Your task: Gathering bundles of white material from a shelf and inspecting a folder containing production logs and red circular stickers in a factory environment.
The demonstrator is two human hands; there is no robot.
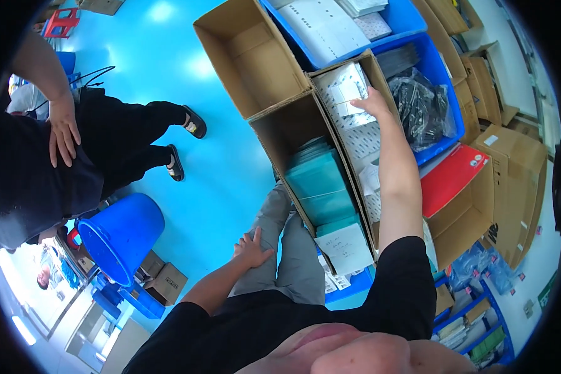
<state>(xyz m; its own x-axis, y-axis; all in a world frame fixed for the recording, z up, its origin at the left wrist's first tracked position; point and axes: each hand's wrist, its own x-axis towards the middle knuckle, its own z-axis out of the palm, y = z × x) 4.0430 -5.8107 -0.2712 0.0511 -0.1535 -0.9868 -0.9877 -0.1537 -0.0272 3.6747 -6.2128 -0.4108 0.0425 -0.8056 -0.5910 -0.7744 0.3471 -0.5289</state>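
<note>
My right hand (pixel 374 105) reaches into a long cardboard box (pixel 366 240), fingers bent over the edge of a small stack of white paper cards (pixel 345 93). That stack lies on white sheets (pixel 363 142) with small dark print. Holding nothing, my left hand (pixel 252 250) rests on my grey-trousered leg with its fingers apart. Between my legs and the long box, another cardboard box (pixel 274 128) holds a bundle of teal sheets (pixel 320 187) in clear wrapping. A white handwritten card (pixel 345 247) stands at that box's near end.
A brown carton (pixel 249 56) stands beyond the teal sheets. Blue bins hold printed sheets (pixel 321 28) and black plastic bags (pixel 421 109). At right are a red folder (pixel 452 177) and cartons (pixel 511 187). A person (pixel 50 149) stands left, near a blue bucket (pixel 121 237).
</note>
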